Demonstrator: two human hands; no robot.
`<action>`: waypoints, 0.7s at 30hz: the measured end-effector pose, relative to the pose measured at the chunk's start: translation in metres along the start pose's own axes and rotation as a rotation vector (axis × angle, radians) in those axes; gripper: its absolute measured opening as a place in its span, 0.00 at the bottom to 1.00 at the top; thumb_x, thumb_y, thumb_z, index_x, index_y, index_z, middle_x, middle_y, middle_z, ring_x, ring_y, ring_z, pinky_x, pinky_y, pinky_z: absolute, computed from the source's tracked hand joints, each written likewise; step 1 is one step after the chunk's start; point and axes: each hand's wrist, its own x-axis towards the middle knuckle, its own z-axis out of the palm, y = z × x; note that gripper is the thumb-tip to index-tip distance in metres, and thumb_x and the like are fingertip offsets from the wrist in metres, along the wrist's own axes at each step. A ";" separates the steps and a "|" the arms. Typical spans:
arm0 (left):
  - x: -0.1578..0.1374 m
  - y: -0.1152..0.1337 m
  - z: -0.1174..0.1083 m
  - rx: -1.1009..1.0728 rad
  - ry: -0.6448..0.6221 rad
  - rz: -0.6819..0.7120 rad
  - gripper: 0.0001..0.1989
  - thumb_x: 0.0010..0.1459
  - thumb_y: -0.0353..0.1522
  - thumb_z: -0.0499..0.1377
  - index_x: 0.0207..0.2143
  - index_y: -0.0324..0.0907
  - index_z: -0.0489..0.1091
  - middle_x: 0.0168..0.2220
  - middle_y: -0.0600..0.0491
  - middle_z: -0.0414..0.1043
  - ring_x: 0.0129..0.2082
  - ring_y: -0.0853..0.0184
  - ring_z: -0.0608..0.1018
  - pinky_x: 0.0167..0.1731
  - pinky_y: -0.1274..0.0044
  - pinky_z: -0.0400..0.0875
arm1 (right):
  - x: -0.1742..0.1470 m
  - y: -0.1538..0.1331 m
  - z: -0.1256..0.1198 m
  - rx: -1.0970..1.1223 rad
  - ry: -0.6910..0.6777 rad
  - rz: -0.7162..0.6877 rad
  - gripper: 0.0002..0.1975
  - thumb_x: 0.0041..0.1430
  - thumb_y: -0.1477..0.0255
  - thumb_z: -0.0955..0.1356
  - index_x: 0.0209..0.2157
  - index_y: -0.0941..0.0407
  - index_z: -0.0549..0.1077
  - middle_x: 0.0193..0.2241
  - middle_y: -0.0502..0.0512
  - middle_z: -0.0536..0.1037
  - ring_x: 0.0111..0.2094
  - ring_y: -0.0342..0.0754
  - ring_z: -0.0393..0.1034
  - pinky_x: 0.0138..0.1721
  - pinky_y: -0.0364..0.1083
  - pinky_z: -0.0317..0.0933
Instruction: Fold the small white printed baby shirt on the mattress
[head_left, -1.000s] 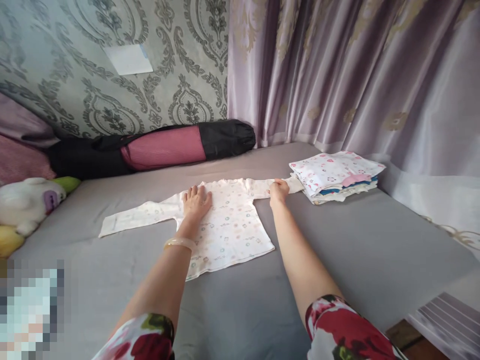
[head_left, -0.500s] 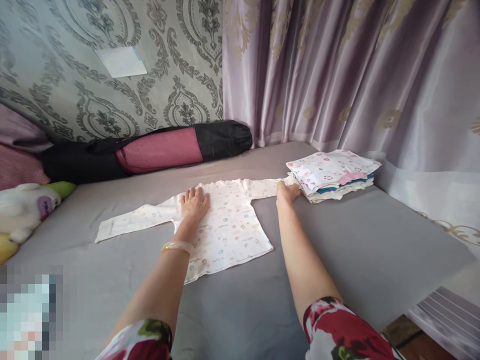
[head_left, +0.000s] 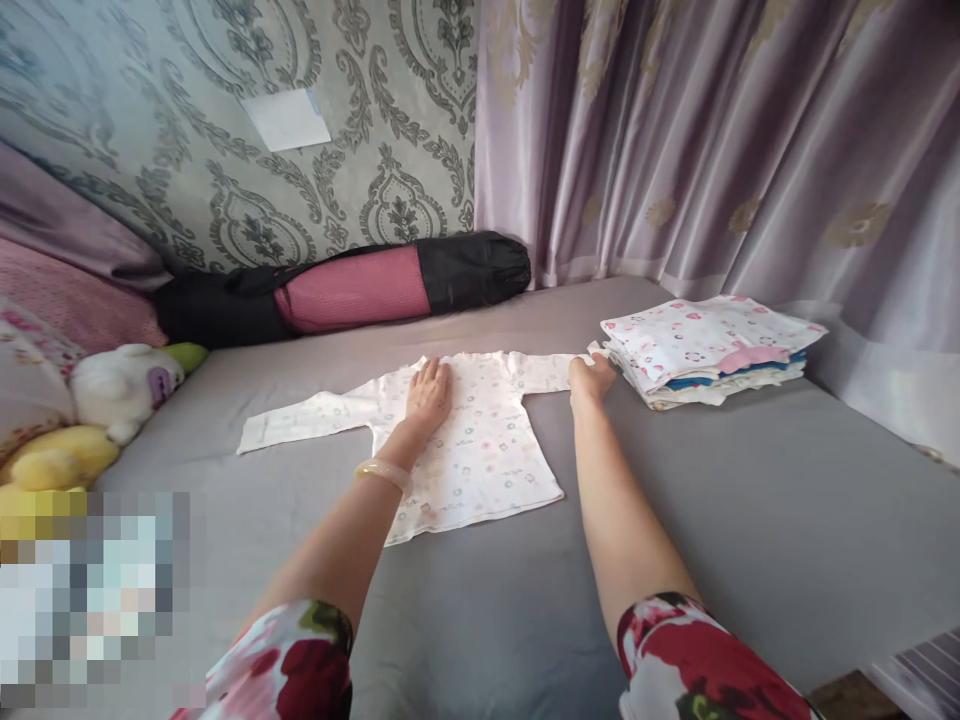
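Note:
A white long-sleeved baby shirt [head_left: 487,450] with small faded prints lies spread out on the grey bed sheet [head_left: 480,620], collar away from me. My left hand [head_left: 428,394] rests flat on its upper left part, fingers extended and close together, a pale bangle [head_left: 385,476] on that wrist. At the end of the shirt's right sleeve, my right hand [head_left: 592,378] is closed on the cuff, with a bit of white cloth showing past the fingers. Just right of this hand sits a stack of folded clothes [head_left: 712,340], a white piece with pink prints on top.
Along the wall lies a long black and pink bag [head_left: 352,290]. Plush toys [head_left: 124,385] are at the left, above a blurred-out patch [head_left: 97,600]. Lilac curtains [head_left: 675,150] hang behind the stack. A striped surface [head_left: 922,675] shows at the lower right.
The view has turned left, so things sit further right. My left hand has slid slightly right across the shirt, its fingers closer together. My right hand stays at the sleeve end.

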 end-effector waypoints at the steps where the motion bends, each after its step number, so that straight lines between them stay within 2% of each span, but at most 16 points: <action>1: 0.002 0.007 0.002 -0.026 -0.010 0.045 0.21 0.66 0.32 0.44 0.58 0.36 0.63 0.63 0.39 0.60 0.65 0.56 0.60 0.63 0.63 0.56 | -0.001 -0.003 -0.002 -0.003 0.004 0.044 0.26 0.46 0.74 0.63 0.50 0.60 0.72 0.35 0.57 0.72 0.37 0.54 0.70 0.44 0.53 0.67; 3: 0.005 0.023 0.006 -0.087 -0.037 0.140 0.21 0.65 0.33 0.45 0.57 0.37 0.63 0.63 0.40 0.61 0.64 0.57 0.61 0.63 0.64 0.57 | -0.003 -0.008 -0.007 -0.029 0.010 0.111 0.25 0.46 0.74 0.64 0.48 0.59 0.73 0.36 0.58 0.71 0.38 0.54 0.70 0.45 0.52 0.66; 7: 0.012 0.056 0.014 -0.180 -0.086 0.295 0.21 0.65 0.34 0.46 0.57 0.38 0.64 0.62 0.41 0.63 0.64 0.59 0.62 0.64 0.66 0.56 | -0.008 -0.016 -0.022 -0.188 -0.057 0.114 0.20 0.49 0.73 0.65 0.45 0.59 0.76 0.40 0.63 0.72 0.40 0.56 0.70 0.46 0.53 0.64; 10: 0.015 0.071 0.017 -0.220 -0.136 0.318 0.22 0.65 0.36 0.46 0.59 0.40 0.63 0.63 0.44 0.61 0.65 0.59 0.60 0.64 0.65 0.54 | -0.014 -0.023 -0.029 -0.334 -0.102 0.018 0.17 0.52 0.73 0.64 0.42 0.58 0.79 0.40 0.64 0.74 0.44 0.60 0.68 0.48 0.58 0.61; 13: 0.016 0.078 0.017 -0.228 -0.190 0.260 0.23 0.66 0.37 0.44 0.60 0.42 0.61 0.65 0.46 0.59 0.67 0.58 0.57 0.65 0.63 0.51 | -0.021 -0.032 -0.030 -0.390 -0.056 -0.108 0.16 0.53 0.74 0.63 0.40 0.56 0.79 0.39 0.62 0.76 0.49 0.63 0.63 0.50 0.62 0.56; 16: 0.017 0.079 0.017 -0.218 -0.232 0.227 0.24 0.67 0.38 0.44 0.62 0.41 0.59 0.67 0.47 0.55 0.68 0.57 0.54 0.66 0.63 0.48 | -0.020 -0.040 -0.027 -0.287 -0.065 -0.184 0.17 0.53 0.77 0.62 0.41 0.56 0.79 0.40 0.60 0.77 0.48 0.59 0.65 0.51 0.59 0.57; 19: 0.019 0.077 0.018 -0.205 -0.257 0.216 0.25 0.67 0.39 0.43 0.63 0.41 0.57 0.68 0.46 0.53 0.68 0.57 0.52 0.66 0.63 0.46 | -0.013 -0.046 -0.023 -0.067 -0.097 -0.207 0.19 0.54 0.78 0.60 0.42 0.59 0.78 0.38 0.59 0.78 0.43 0.52 0.70 0.50 0.52 0.61; 21: 0.020 0.077 0.018 -0.197 -0.274 0.208 0.25 0.67 0.39 0.43 0.64 0.42 0.55 0.68 0.46 0.50 0.69 0.57 0.51 0.66 0.63 0.46 | -0.008 -0.051 -0.020 0.106 -0.062 -0.192 0.20 0.55 0.79 0.60 0.47 0.60 0.76 0.39 0.58 0.77 0.42 0.50 0.71 0.50 0.51 0.63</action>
